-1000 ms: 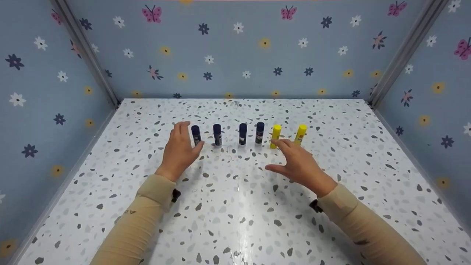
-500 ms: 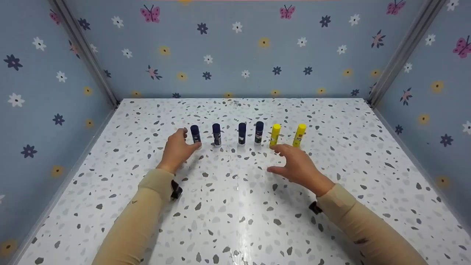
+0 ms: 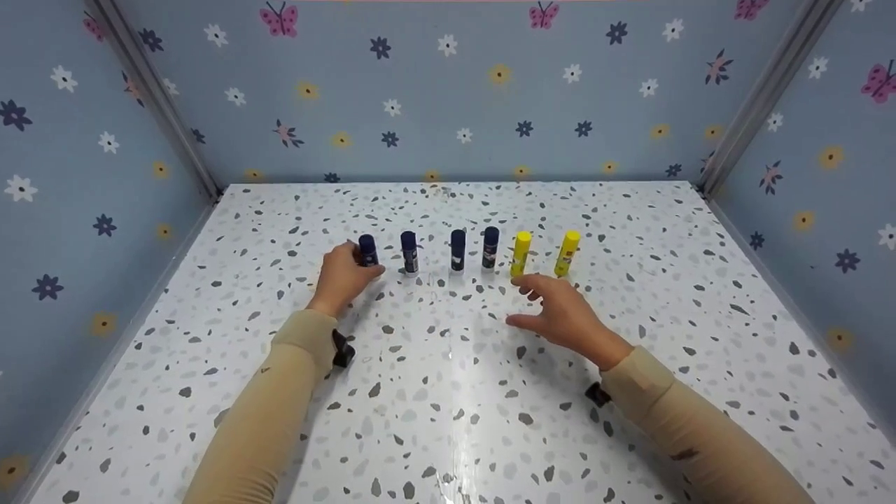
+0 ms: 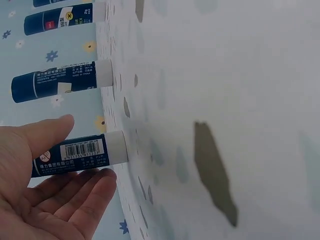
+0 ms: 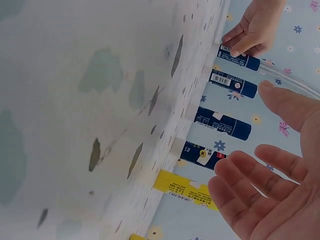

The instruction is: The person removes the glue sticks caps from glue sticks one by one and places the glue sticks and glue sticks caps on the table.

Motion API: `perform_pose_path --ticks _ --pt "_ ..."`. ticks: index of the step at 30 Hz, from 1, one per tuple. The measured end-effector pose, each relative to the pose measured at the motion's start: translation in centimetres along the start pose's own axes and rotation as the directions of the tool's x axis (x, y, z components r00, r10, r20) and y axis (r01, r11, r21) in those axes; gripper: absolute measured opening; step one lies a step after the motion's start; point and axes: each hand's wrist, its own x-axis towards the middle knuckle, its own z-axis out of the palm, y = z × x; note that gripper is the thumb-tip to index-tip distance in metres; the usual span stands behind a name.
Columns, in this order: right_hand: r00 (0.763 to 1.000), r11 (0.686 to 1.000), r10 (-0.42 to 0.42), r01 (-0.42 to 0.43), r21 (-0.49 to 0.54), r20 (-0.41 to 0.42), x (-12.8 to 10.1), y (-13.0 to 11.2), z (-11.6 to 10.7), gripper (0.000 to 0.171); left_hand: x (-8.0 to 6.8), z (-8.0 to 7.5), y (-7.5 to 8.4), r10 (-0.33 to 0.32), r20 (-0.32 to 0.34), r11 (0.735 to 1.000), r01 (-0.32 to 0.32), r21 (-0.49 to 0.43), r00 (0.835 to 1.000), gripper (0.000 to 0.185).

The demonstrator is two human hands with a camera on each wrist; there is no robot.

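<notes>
Six glue sticks stand upright in a row across the speckled table. From the left come several dark blue ones, then two yellow ones. My left hand grips the leftmost blue glue stick; the left wrist view shows the thumb on one side of this stick and the fingers on the other. My right hand hovers open, fingers spread, just in front of the first yellow glue stick, without touching it. The right wrist view shows its relaxed fingers and that yellow stick.
The other blue sticks and the second yellow stick stand a little apart from each other. Blue flowered walls close in the table at the back and both sides.
My left hand has slid forward and its fingers have curled round the leftmost blue glue stick. The right hand has stayed nearly still in front of the yellow stick.
</notes>
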Motion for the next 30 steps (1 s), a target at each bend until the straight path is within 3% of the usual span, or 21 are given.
perform_pose_path --ticks 14,23,30 --pt "0.999 0.999 0.036 -0.036 -0.013 -0.004 0.2 0.0 -0.4 0.067 -0.2 -0.5 0.1 0.007 -0.014 1.0 -0.007 0.003 1.0 0.042" --pt "0.999 1.0 0.031 -0.031 0.0 -0.029 0.4 -0.4 -1.4 0.061 -1.0 -1.2 0.8 0.104 -0.066 0.994 -0.101 0.049 0.992 0.036" --pt "0.998 1.0 0.021 -0.022 -0.009 -0.062 0.8 -0.3 -2.1 0.061 -1.5 -1.7 2.1 0.204 -0.097 0.973 -0.191 0.131 0.974 0.034"
